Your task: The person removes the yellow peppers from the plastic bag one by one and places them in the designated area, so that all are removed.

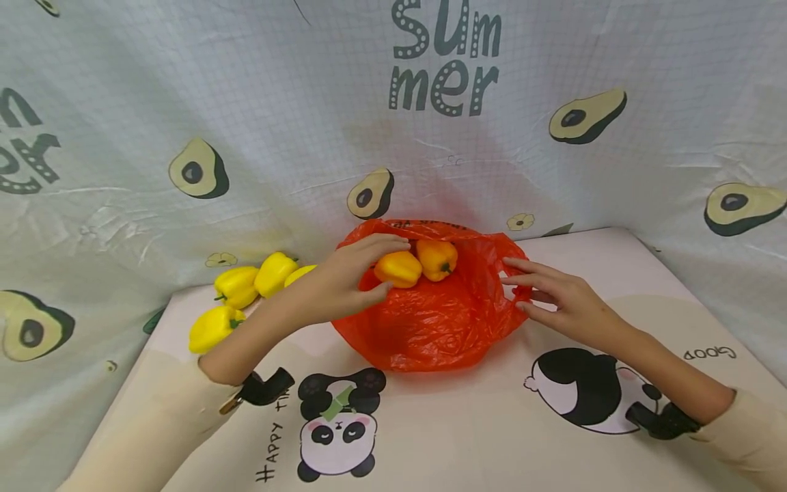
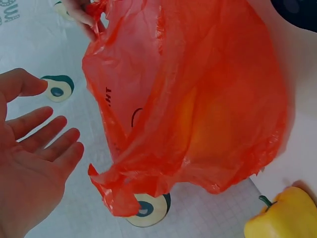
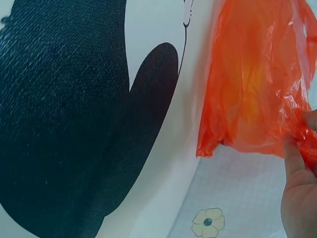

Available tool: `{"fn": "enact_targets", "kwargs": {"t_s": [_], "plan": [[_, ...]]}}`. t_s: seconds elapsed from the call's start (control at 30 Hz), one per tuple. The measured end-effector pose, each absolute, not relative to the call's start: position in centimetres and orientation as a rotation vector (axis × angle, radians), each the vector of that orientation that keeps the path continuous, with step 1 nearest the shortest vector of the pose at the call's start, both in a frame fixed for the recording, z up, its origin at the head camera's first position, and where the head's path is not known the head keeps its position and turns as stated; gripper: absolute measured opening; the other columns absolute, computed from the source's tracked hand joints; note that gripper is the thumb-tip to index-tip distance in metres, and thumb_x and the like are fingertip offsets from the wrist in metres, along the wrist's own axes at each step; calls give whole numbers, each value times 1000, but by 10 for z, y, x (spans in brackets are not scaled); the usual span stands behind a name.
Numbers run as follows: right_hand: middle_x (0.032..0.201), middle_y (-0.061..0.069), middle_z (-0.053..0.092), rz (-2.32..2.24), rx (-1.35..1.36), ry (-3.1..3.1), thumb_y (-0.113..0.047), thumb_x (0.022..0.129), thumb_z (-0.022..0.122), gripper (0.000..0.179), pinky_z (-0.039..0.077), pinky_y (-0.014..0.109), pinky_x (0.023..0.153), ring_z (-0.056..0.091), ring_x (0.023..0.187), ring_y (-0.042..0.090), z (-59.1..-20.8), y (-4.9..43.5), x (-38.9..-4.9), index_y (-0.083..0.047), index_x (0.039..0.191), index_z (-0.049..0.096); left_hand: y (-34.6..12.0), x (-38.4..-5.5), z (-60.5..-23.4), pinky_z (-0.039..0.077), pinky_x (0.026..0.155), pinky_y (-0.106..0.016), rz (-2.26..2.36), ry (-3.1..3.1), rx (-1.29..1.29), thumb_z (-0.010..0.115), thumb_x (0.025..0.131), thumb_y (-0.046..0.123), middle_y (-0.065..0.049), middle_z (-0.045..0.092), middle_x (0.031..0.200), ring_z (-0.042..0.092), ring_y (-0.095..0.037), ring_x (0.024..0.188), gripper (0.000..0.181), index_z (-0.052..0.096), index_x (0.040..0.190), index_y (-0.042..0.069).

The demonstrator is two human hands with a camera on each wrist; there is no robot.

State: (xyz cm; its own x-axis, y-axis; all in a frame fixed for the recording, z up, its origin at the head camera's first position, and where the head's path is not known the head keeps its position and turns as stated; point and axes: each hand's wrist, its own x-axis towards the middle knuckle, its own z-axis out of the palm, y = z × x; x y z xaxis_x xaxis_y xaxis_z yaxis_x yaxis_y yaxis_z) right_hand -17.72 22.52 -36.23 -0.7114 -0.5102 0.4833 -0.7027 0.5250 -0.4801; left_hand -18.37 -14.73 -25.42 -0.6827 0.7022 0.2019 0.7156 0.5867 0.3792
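Plastic bag [image 1: 430,335] gapes toward six o'clock, long axis nine-to-three; left hand [image 1: 344,280] spread, right hand [image 1: 562,301] pinching it.

Resembles a small curtained booth; not identifiable further as home, shop or workshop. Enclosed at the back and both sides by pale printed sheeting [image 1: 289,102], marked with avocado prints [image 1: 199,157] and "summer" lettering [image 1: 447,85]. Fitted inside with a pale tabletop [image 1: 467,424], set close against the sheeting and decorated with a cartoon panda [image 1: 338,444] and the word "Happy" [image 1: 270,445].
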Motion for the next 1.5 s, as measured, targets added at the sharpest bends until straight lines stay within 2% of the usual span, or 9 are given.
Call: {"fn": "enact_targets", "kwargs": {"t_s": [0.43, 0.7, 0.87, 1.03, 1.13, 1.27, 1.33, 1.5], "plan": [[149, 11, 53, 962, 1045, -2458, 3, 83, 80, 53, 59, 36, 82, 56, 127, 33, -359, 222, -177, -9, 133, 67, -111, -212, -243, 43, 111, -37, -557, -3016, -1283, 61, 98, 18, -3, 55, 144, 50, -21, 130, 47, 54, 143, 10], [148, 11, 54, 959, 1059, -2438, 3, 82, 81, 53, 58, 34, 82, 57, 126, 31, -358, 220, -179, -9, 132, 68, -96, -244, -250, 41, 112, -37, -468, -3204, -1309, 58, 100, 17, -9, 54, 146, 50, -24, 128, 45, 54, 144, 6], [148, 12, 54, 981, 1049, -2451, 3, 83, 80, 52, 59, 38, 81, 56, 128, 32, -359, 219, -179, -8, 132, 67, -80, -262, -263, 40, 113, -38, -454, -3334, -1189, 58, 103, 23, -7, 53, 144, 48, -24, 126, 51, 48, 151, 10], [148, 12, 54, 999, 1038, -2454, 3, 83, 80, 50, 59, 34, 82, 57, 126, 32, -360, 216, -178, -9, 131, 68, -64, -281, -269, 35, 117, -41, -469, -3540, -1058, 59, 103, 20, -5, 46, 145, 42, -24, 129, 61, 34, 159, 15], [148, 11, 54, 992, 1035, -2457, 2, 83, 80, 50, 59, 30, 83, 59, 125, 31, -360, 214, -178, -9, 131, 69, -61, -291, -270, 38, 111, -37, -417, -3646, -961, 61, 102, 19, -7, 50, 135, 43, -24, 124, 54, 43, 153, 11], [148, 11, 55, 969, 1043, -2444, 3, 82, 81, 52, 60, 32, 81, 61, 122, 30, -358, 212, -178, -9, 131, 69, -64, -299, -271, 42, 100, -35, -263, -3688, -784, 64, 99, 19, -6, 53, 120, 46, -24, 114, 38, 57, 134, 7], [148, 11, 55, 960, 1046, -2438, 4, 82, 81, 52, 60, 32, 81, 61, 121, 30, -357, 212, -178, -9, 131, 68, -67, -302, -273, 43, 100, -36, -197, -3675, -756, 65, 97, 17, -6, 53, 117, 47, -25, 112, 37, 58, 132, 6], [148, 12, 54, 975, 1046, -2448, 3, 83, 80, 51, 60, 31, 81, 59, 123, 31, -358, 211, -178, -10, 131, 68, -79, -306, -276, 43, 106, -38, -285, -3647, -720, 70, 94, 11, -5, 53, 125, 46, -26, 117, 47, 55, 139, 9]]}}
